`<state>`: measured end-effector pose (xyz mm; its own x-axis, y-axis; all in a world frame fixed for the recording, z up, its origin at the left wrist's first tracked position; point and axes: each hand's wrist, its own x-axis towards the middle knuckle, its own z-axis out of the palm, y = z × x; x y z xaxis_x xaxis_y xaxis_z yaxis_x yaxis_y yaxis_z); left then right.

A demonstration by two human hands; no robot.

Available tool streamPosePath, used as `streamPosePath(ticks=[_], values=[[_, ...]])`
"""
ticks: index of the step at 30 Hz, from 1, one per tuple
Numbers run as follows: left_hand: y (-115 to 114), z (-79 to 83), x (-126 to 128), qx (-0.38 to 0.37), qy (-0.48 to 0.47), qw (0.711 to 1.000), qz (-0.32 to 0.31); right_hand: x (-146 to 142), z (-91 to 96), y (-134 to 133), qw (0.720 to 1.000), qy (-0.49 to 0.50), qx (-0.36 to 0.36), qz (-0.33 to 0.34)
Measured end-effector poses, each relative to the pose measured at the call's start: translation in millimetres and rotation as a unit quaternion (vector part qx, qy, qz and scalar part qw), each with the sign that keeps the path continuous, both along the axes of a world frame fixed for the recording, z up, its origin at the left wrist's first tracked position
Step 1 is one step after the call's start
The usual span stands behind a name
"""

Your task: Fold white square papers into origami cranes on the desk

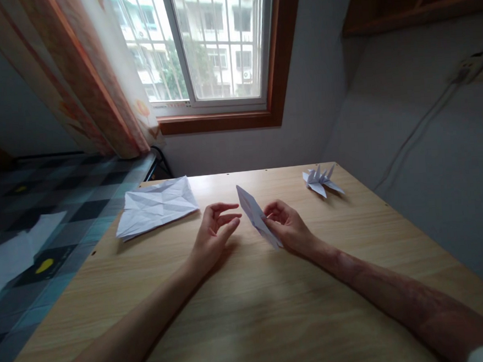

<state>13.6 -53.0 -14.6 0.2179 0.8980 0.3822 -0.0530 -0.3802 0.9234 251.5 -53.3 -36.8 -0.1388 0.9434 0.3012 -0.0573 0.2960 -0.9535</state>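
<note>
A folded piece of white paper [254, 214], long and pointed at its upper end, is held tilted above the wooden table. My right hand [286, 226] pinches it along its right edge, thumb in front. On the other side, my left hand [217, 230] is open, fingers curved and apart from the thumb, with the fingertips close to the paper. Whether they touch it is hard to make out, but a small gap seems to show.
Creased white sheets [159, 206] lie at the table's back left. Several-pointed folded paper pieces [321, 181] sit at the back right. More white paper [19, 254] rests on the checked bed [112, 176] left of the table [251, 323]. A window [221, 44] is ahead.
</note>
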Motion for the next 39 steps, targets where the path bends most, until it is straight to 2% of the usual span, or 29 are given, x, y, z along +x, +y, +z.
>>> streamPosePath(ticks=[3, 6, 9, 13, 19, 29, 35, 39], values=[[-7.8, -3.5, 8.5, -0.034, 0.010, 0.999, -0.027, -5.5, 2.5, -0.5, 0.994, 0.089, -0.031, 0.051], [-13.0, -4.8, 13.8, -0.051, 0.019, 0.997, -0.057, -9.2, 6.6, -5.2, 0.992, 0.079, -0.043, 0.085], [-12.7, -6.0, 14.1, -0.044, 0.016, 0.998, -0.039, -9.9, 7.2, -9.2, 0.991, 0.062, -0.060, 0.100], [-12.2, -4.1, 11.7, -0.035, 0.033, 0.998, -0.031, -9.6, 3.6, -10.9, 0.991, 0.057, -0.060, 0.101], [-18.5, 6.8, 10.0, -0.023, 0.063, 0.997, -0.038, -11.5, 0.3, -12.1, 0.995, 0.036, -0.049, 0.085], [-15.9, -4.4, 12.1, -0.055, 0.055, 0.997, 0.014, -11.3, -6.4, -11.6, 0.994, 0.005, -0.026, 0.106], [-20.4, 2.2, 11.0, -0.030, 0.078, 0.996, -0.015, -10.3, -5.8, -13.9, 0.996, -0.016, -0.020, 0.090], [-19.1, -1.0, 12.4, -0.055, 0.055, 0.997, -0.030, -11.5, -7.1, -14.5, 0.996, -0.025, -0.021, 0.088]])
